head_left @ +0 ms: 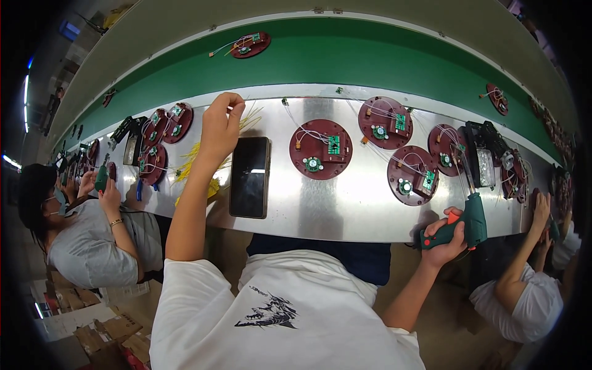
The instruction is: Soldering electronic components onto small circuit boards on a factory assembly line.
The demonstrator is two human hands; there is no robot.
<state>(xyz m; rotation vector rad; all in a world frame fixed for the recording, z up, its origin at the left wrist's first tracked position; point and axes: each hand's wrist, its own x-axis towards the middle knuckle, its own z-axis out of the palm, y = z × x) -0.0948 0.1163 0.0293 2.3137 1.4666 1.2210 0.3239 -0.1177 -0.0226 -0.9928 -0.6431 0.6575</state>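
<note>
On steel worktop: left hand pinching thin wire above yellow wire bundle. Right hand clenched round green soldering gun, tip toward 2 maroon discs, right hand nearer. Phone between.

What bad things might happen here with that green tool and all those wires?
The green power screwdriver in the right hand hangs at the metal bench's edge; it might snag the round boards' thin wires. The left hand reaches over the yellow wires beside a dark phone and might nudge it.
</note>
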